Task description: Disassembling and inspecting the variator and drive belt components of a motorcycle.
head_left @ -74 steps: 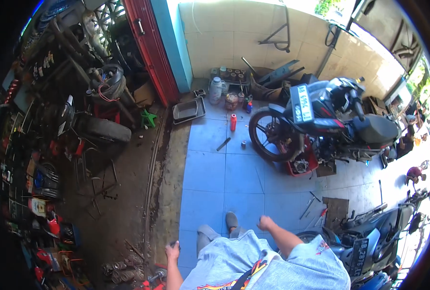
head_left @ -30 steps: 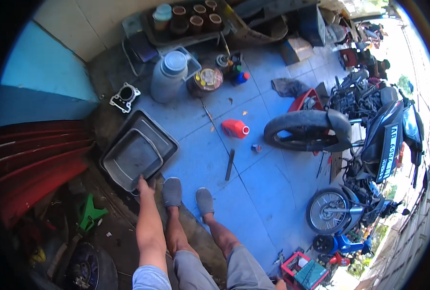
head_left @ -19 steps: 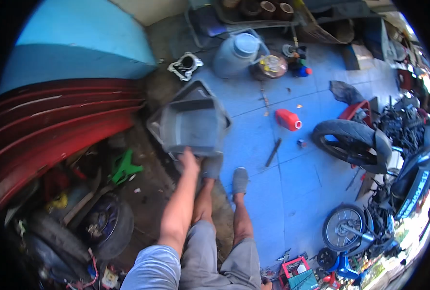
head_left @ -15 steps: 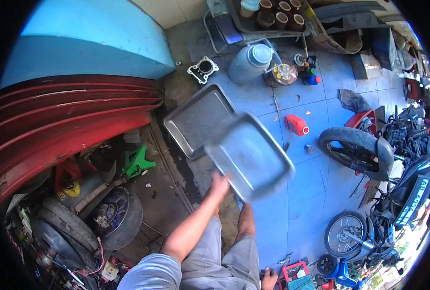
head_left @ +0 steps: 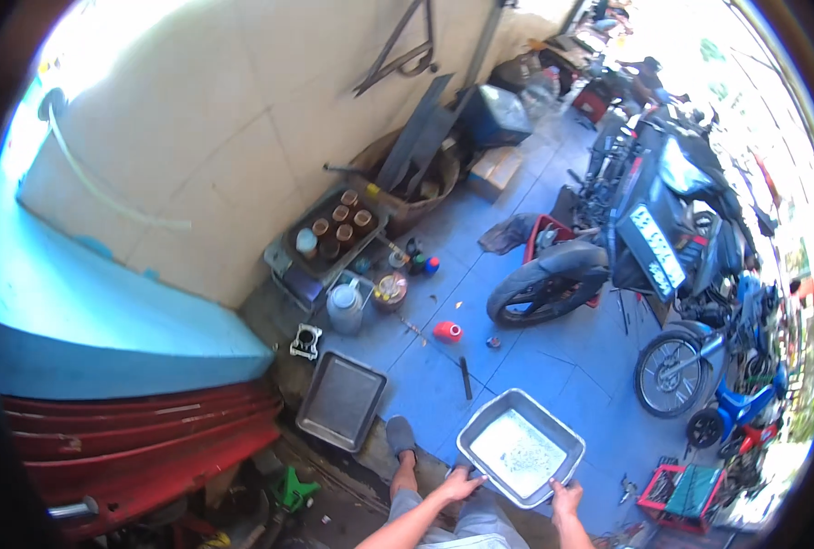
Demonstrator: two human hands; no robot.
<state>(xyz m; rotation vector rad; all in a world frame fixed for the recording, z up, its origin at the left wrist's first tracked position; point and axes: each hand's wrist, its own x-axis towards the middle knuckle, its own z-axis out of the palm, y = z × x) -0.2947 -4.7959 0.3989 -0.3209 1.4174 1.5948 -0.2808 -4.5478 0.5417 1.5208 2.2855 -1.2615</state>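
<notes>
A rectangular metal pan (head_left: 505, 446) is held in front of my legs, its bottom bright and marked with dark specks. My left hand (head_left: 460, 483) grips its near left edge, and my right hand (head_left: 567, 497) grips its near right corner. Both hands are closed on the rim, with the thumbs showing on top. A second, darker baking pan (head_left: 342, 400) lies on the floor to the left, beyond my slippered foot (head_left: 401, 437).
A red bottle (head_left: 447, 331), a grey jug (head_left: 345, 307) and an engine cylinder block (head_left: 305, 341) stand on blue tiles. Motorcycles (head_left: 645, 247) line the right. A red crate (head_left: 681, 497) is at lower right, a green stand (head_left: 295, 490) at lower left.
The pan has moved away from above the darker pan, toward my body and to the right. My right hand has taken hold of it too. The view has swung, showing more wall.
</notes>
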